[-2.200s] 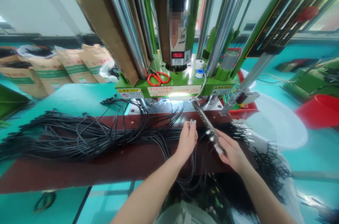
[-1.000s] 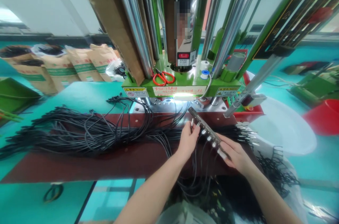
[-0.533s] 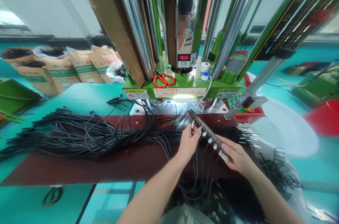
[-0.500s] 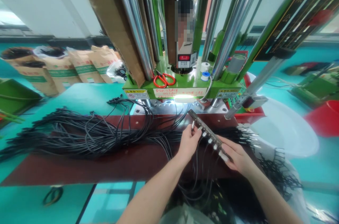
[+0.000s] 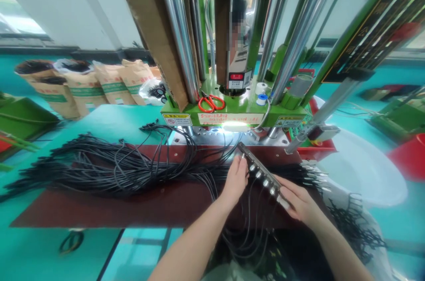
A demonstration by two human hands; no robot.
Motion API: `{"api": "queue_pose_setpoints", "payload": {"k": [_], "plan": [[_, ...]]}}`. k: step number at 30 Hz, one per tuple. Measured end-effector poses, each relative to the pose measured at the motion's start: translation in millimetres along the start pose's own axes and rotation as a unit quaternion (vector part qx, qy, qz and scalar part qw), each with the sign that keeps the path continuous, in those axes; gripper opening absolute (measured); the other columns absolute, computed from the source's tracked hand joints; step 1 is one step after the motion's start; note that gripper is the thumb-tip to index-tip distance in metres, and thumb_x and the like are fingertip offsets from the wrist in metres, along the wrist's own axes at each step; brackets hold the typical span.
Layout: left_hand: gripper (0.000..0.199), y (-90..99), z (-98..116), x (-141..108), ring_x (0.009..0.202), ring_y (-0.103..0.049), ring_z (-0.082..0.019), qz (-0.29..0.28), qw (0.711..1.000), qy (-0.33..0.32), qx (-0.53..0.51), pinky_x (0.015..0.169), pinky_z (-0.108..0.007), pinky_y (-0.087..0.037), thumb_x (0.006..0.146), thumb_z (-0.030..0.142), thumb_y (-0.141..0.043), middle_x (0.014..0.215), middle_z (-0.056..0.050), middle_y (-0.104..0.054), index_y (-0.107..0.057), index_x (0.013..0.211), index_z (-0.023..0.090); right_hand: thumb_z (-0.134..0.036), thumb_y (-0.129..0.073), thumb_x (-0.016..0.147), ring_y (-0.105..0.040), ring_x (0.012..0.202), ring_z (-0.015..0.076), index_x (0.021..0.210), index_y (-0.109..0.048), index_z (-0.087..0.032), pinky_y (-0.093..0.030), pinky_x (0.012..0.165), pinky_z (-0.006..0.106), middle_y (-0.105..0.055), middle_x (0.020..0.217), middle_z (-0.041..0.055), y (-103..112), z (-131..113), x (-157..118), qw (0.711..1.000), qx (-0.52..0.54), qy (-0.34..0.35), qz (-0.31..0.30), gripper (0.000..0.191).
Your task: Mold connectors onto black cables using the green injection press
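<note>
My right hand [image 5: 297,199] is closed around the near end of a dark metal bar [image 5: 262,169], which slants away to the upper left above the bench. Several cable connectors [image 5: 265,183] with silvery ends sit along the bar's left side, their black cables hanging below. At the far end of the bar, my left hand [image 5: 236,178] pinches a cable connector [image 5: 243,155] with a small shiny tip against or close to the bar. My fingers hide most of this connector. Behind both hands, a thick bundle of black cables [image 5: 133,168] lies across the brown board [image 5: 109,210].
A green press [image 5: 212,115] with a lit lower plate stands just beyond the bar. Red-handled scissors [image 5: 211,103] rest on its ledge. To the right are a white basin [image 5: 372,175] and a heap of black pieces [image 5: 355,223]. Paper sacks [image 5: 89,88] stand at the back left.
The view has shifted slightly. My left hand has moved a little toward the far end of the bar, its fingers still pinched. My right hand keeps its hold on the bar.
</note>
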State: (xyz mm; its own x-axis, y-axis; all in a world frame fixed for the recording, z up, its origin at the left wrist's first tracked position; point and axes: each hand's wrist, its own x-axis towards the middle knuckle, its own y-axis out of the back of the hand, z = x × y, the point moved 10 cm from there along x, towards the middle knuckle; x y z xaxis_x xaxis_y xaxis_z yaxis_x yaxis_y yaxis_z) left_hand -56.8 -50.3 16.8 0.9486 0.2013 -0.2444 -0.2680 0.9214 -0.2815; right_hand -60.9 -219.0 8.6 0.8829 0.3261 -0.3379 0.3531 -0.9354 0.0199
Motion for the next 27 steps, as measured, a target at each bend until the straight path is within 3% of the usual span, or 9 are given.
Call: {"api": "queue_pose_setpoints", "payload": {"k": [3,6,12,14,16,19,24,27], "plan": [[0.036,-5.7,0,0,0.032,-0.024,-0.003,-0.037,0.999,0.014,0.001,0.031,-0.015,-0.016,0.076,0.051,-0.043,0.045,0.01,-0.03,-0.032,0.062,0.02,-0.049,-0.062,0.071,-0.038,0.043,0.0049,0.118,-0.055,-0.022,-0.019,0.034,0.015,-0.062,0.076,0.0051,0,3,0,1.0,0.003,-0.011,-0.008,0.054],[0.038,-7.3,-2,0,0.03,-0.022,-0.003,-0.058,0.998,0.033,0.002,0.029,-0.016,-0.013,0.075,0.05,-0.045,0.039,0.009,-0.029,-0.032,0.058,0.019,-0.052,-0.061,0.071,-0.036,0.04,0.0045,0.119,-0.054,-0.022,-0.017,0.034,0.014,-0.061,0.071,0.0044,0,4,0,1.0,-0.001,-0.025,-0.007,0.057],[0.039,-4.4,-2,0,0.029,-0.016,-0.001,-0.06,0.996,0.066,-0.003,0.031,-0.016,-0.008,0.073,0.047,-0.049,0.036,0.01,-0.023,-0.03,0.053,0.019,-0.048,-0.06,0.074,-0.055,0.057,0.0114,0.117,-0.056,-0.024,-0.032,0.036,0.015,-0.062,0.102,0.0098,-3,2,3,0.999,-0.016,-0.006,-0.046,0.05],[0.04,-2.0,-6,-1,0.029,-0.013,-0.001,-0.055,0.994,0.092,0.008,0.032,-0.016,-0.005,0.073,0.048,-0.05,0.037,0.011,-0.021,-0.03,0.054,0.019,-0.047,-0.056,0.077,-0.06,0.072,0.0176,0.118,-0.056,-0.025,-0.044,0.046,0.02,-0.061,0.108,0.0097,-4,-4,4,0.997,-0.045,0.027,-0.058,0.047],[0.039,0.1,-7,-2,0.03,-0.013,-0.001,-0.05,0.994,0.099,0.015,0.032,-0.016,-0.004,0.073,0.048,-0.05,0.039,0.011,-0.021,-0.03,0.056,0.019,-0.044,-0.053,0.08,-0.056,0.096,0.0234,0.118,-0.056,-0.024,-0.05,0.072,0.031,-0.057,0.117,0.0086,-7,-17,1,0.988,-0.098,0.094,-0.071,0.043],[0.037,1.7,-4,0,0.03,-0.014,-0.002,-0.044,0.997,0.065,0.025,0.033,-0.018,-0.007,0.074,0.046,-0.048,0.039,0.01,-0.021,-0.032,0.056,0.019,-0.038,-0.05,0.084,-0.044,0.115,0.0256,0.122,-0.052,-0.022,-0.031,0.099,0.041,-0.052,0.124,0.0067,-12,-32,-5,0.967,-0.173,0.17,-0.084,0.042],[0.035,-2.5,-4,1,0.032,-0.016,-0.003,-0.053,0.996,0.044,0.05,0.035,-0.019,-0.009,0.076,0.042,-0.046,0.039,0.009,-0.024,-0.032,0.054,0.019,-0.038,-0.047,0.085,-0.041,0.118,0.0269,0.124,-0.05,-0.021,-0.025,0.103,0.044,-0.05,0.126,0.0069,-10,-29,-8,0.958,-0.198,0.186,-0.088,0.043],[0.034,-5.8,-10,3,0.032,-0.016,-0.004,-0.064,0.994,0.06,0.063,0.035,-0.019,-0.009,0.077,0.043,-0.043,0.04,0.009,-0.024,-0.031,0.056,0.02,-0.043,-0.051,0.081,-0.046,0.113,0.0273,0.118,-0.056,-0.022,-0.03,0.1,0.043,-0.055,0.12,0.0081,-1,-18,-5,0.976,-0.149,0.147,-0.056,0.043]]}}
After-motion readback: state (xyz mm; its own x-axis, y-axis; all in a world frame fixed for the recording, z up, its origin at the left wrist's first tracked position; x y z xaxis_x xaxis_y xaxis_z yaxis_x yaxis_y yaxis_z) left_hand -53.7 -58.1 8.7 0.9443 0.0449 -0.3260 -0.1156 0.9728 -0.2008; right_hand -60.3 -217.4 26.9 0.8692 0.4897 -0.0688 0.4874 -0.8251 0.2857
